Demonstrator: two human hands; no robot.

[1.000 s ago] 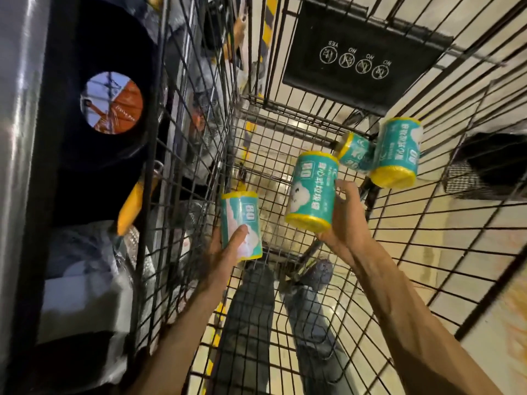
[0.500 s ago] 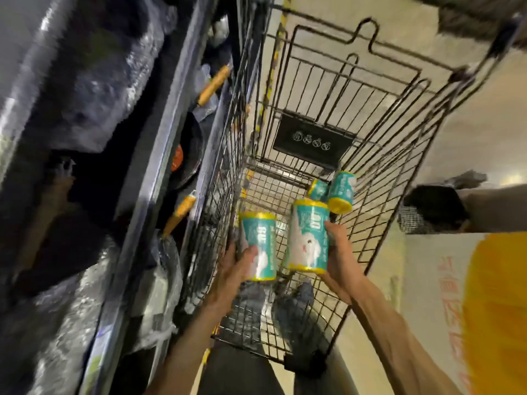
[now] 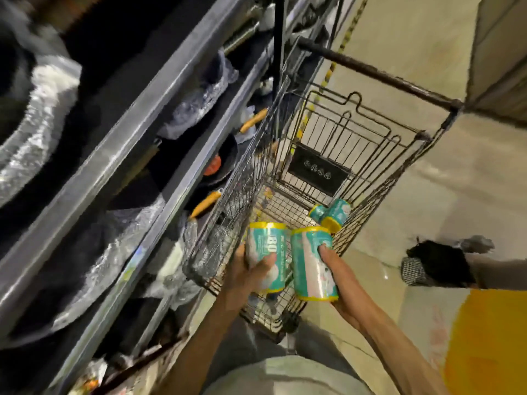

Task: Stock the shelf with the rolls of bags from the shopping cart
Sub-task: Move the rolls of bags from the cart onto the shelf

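At left of the frame, my shelf (image 3: 159, 178) carries plastic-wrapped pans (image 3: 199, 98); the cart (image 3: 379, 178) stands on the floor (image 3: 427, 52), two rolls (image 3: 335, 213) inside.

Open cart top, crowded shelf at the left

The cart (image 3: 336, 155) stands open above, its wire walls closing every side; two rolls (image 3: 332, 213) lie in its far right corner. Just beside its left wall the shelf (image 3: 159, 155) tiers hold wrapped pans (image 3: 199, 101) and orange handles (image 3: 205, 203), with dark gaps between.

Each hand (left (image 3: 245, 273), right (image 3: 339, 276)) holds one teal roll (image 3: 266, 252) above the cart (image 3: 356, 155).
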